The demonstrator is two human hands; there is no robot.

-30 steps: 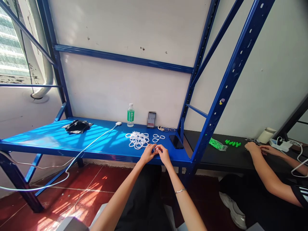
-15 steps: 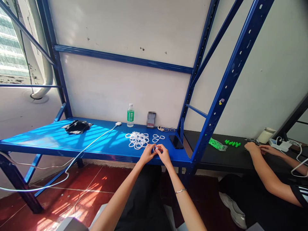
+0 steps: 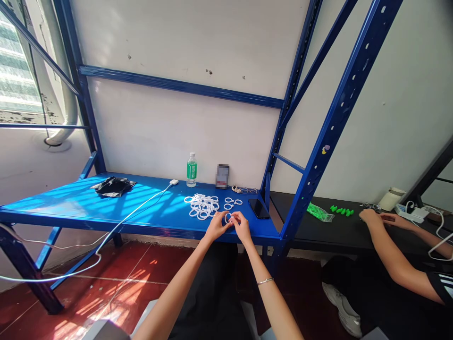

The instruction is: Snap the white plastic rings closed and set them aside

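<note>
A small white round ring [image 3: 230,216] is sitting between the person's two hands, just above the front edge of the blue metal surface [image 3: 155,212]. The left hand [image 3: 216,227] is grasping it at its left side with thumb and fingers, and the right hand [image 3: 241,227] is pinching its right side with the fingertips; the finer grip is too small to make out. A thin silver bracelet [image 3: 265,281] is circling the right wrist.

Just beyond the hands, three loose white rings [image 3: 228,203] are lying close together. Near the left hand, a tangled heap of white rings [image 3: 201,206] is spreading out, while a black flat phone [image 3: 259,208] is lying to the right hand's right. Farther beyond the hands, a clear plastic bottle with a green label [image 3: 191,171] is standing upright, and a dark rectangular device [image 3: 222,176] is leaning near the wall. Well to the hands' left, crumpled black plastic [image 3: 113,186] is lying. Well to their right, a co-worker's hands [image 3: 371,217] are working over a black surface [image 3: 318,236].
</note>
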